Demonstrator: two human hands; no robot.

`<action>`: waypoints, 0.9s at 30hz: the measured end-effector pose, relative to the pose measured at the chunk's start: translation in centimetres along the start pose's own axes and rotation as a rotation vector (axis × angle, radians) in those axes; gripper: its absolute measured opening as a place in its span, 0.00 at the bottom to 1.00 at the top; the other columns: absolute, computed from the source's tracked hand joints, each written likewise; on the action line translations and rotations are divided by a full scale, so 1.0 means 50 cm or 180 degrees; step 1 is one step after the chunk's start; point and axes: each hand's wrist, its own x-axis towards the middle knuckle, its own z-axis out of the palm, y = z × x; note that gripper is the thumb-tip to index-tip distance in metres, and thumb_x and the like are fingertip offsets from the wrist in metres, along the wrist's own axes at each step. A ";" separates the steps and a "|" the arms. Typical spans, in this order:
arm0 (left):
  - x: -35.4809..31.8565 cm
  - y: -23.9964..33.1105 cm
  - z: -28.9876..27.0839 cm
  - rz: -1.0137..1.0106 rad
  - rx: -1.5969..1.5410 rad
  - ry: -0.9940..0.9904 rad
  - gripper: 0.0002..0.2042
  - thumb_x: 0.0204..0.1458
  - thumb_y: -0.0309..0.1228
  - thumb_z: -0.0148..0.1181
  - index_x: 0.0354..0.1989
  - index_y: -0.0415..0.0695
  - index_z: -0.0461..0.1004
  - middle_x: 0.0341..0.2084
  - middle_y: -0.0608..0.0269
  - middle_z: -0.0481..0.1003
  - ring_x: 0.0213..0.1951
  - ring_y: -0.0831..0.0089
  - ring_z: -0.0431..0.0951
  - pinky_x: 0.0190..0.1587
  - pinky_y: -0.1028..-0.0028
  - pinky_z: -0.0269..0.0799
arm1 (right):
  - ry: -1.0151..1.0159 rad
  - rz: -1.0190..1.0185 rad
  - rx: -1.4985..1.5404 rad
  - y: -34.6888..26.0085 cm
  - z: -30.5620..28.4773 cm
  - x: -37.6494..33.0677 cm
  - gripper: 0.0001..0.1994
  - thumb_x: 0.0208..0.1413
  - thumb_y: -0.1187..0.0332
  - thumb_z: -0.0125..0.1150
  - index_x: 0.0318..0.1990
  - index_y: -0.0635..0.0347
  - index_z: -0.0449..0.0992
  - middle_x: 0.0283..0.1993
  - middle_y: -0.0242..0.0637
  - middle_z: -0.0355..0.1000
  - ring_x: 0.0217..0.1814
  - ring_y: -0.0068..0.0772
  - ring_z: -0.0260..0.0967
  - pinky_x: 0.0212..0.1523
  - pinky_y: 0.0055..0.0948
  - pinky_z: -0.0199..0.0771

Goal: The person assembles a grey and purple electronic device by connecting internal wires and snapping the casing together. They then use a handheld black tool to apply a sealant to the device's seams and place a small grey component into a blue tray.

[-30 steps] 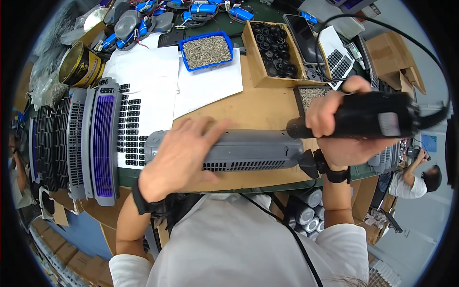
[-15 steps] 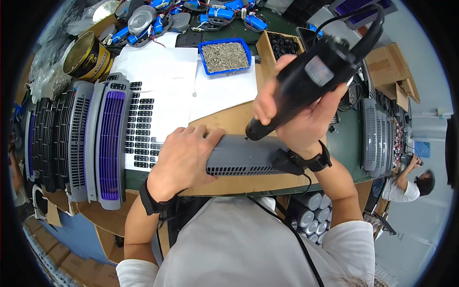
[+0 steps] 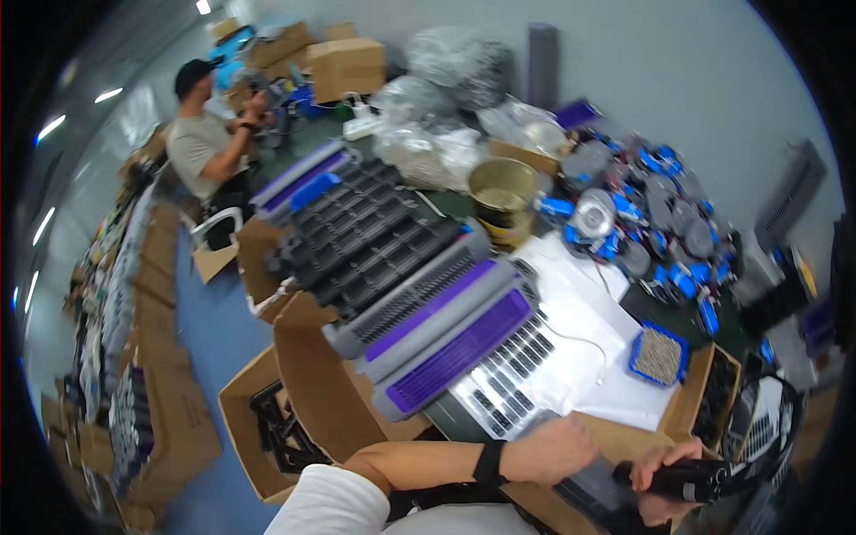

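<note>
View now swung leftward; right hand (image 3: 664, 477) grip closed round black power screwdriver (image 3: 704, 480), left hand (image 3: 548, 448) flat on grey panel (image 3: 593, 490).

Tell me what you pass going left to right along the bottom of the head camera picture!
Open brown cardboard box holding black parts → white sleeve → black wristband → left hand resting on a long grey slotted panel → right hand gripping a black power screwdriver.

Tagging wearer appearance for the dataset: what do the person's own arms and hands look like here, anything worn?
Bare hands, no gloves. The left hand comes off a bare forearm with a black band at the wrist and a white short sleeve at the upper arm. The right hand is only partly in view at the lower edge; its wrist and sleeve cannot be seen.
</note>
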 end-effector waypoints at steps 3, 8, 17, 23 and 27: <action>-0.001 -0.003 -0.011 0.0060 0.0015 -0.0156 0.24 0.34 0.35 0.70 0.42 0.39 0.72 0.31 0.56 0.74 0.38 0.62 0.76 0.43 0.68 0.68 | -0.0657 0.0702 0.0787 -0.036 -0.020 0.013 0.23 0.59 0.49 0.54 0.45 0.64 0.68 0.33 0.54 0.71 0.29 0.45 0.67 0.30 0.40 0.67; -0.025 0.004 -0.033 0.0089 0.0064 -0.0224 0.35 0.29 0.43 0.75 0.48 0.39 0.72 0.36 0.55 0.74 0.42 0.59 0.75 0.50 0.64 0.65 | -0.0536 0.0292 0.0059 -0.034 -0.004 0.025 0.29 0.56 0.40 0.51 0.47 0.59 0.59 0.25 0.45 0.64 0.21 0.38 0.62 0.23 0.33 0.65; -0.117 -0.097 -0.029 -0.0403 -0.1621 0.0809 0.46 0.29 0.44 0.79 0.59 0.37 0.66 0.47 0.47 0.73 0.48 0.49 0.74 0.53 0.60 0.70 | 0.0270 -0.0403 -0.0012 -0.052 0.129 0.099 0.44 0.48 0.21 0.42 0.53 0.54 0.62 0.16 0.31 0.58 0.14 0.24 0.55 0.16 0.25 0.58; -0.116 -0.075 -0.032 -0.0725 -0.2103 0.0953 0.46 0.28 0.39 0.81 0.61 0.39 0.66 0.51 0.48 0.73 0.52 0.52 0.74 0.56 0.62 0.70 | -0.0364 -0.0094 -0.0136 0.024 0.136 0.152 0.46 0.50 0.19 0.32 0.55 0.57 0.60 0.18 0.35 0.63 0.16 0.28 0.58 0.22 0.29 0.62; -0.116 -0.083 -0.019 -0.0688 -0.1965 0.0950 0.48 0.28 0.41 0.81 0.63 0.39 0.64 0.53 0.49 0.72 0.54 0.53 0.73 0.57 0.62 0.69 | -0.0354 -0.0002 0.0108 0.056 0.138 0.156 0.46 0.52 0.21 0.29 0.56 0.58 0.59 0.20 0.37 0.64 0.18 0.28 0.60 0.24 0.29 0.63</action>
